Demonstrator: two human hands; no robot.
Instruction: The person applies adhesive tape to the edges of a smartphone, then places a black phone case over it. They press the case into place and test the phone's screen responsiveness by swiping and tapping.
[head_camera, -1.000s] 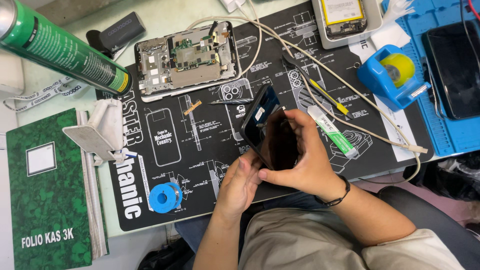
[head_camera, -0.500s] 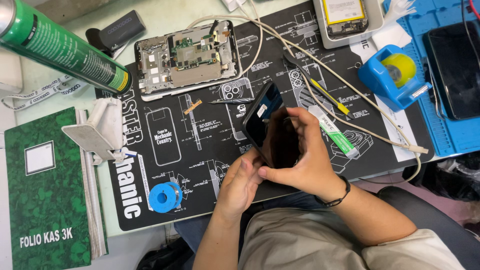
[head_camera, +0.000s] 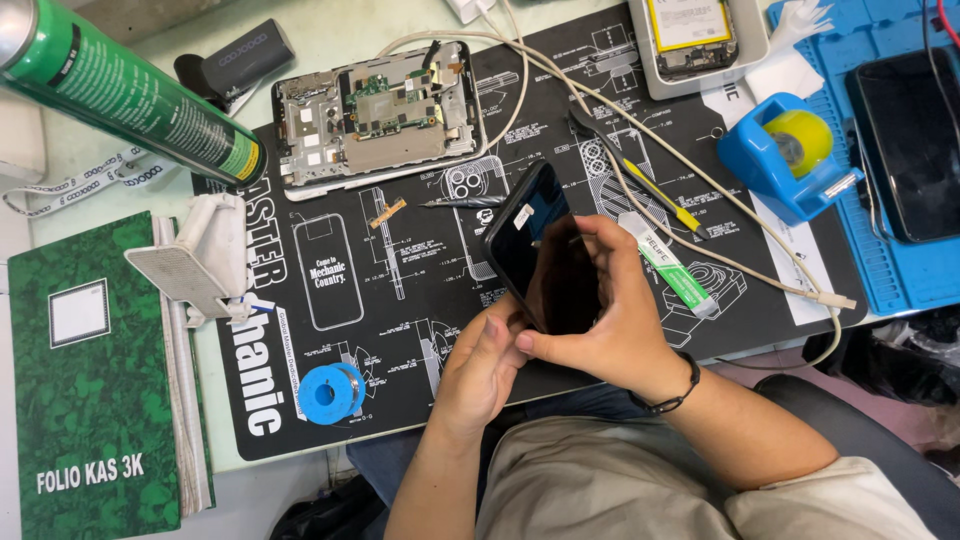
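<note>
Both my hands hold a black phone screen panel (head_camera: 535, 245) tilted up over the black work mat (head_camera: 400, 300). My right hand (head_camera: 610, 320) wraps around its right edge, thumb on the lower glass. My left hand (head_camera: 480, 365) grips the panel's lower left corner from beneath. An opened phone body (head_camera: 380, 110) with its green circuit board exposed lies at the top of the mat, apart from my hands.
A green spray can (head_camera: 130, 90) lies at top left, above a green ledger book (head_camera: 85, 380) and a white stand (head_camera: 195, 260). A blue solder spool (head_camera: 325, 392), blue tape dispenser (head_camera: 785, 150), white tube (head_camera: 675, 265), cables, tweezers and a blue mat (head_camera: 900, 270) surround the hands.
The panel and both hands stay almost still; only slight finger shifts on the panel's lower edge.
</note>
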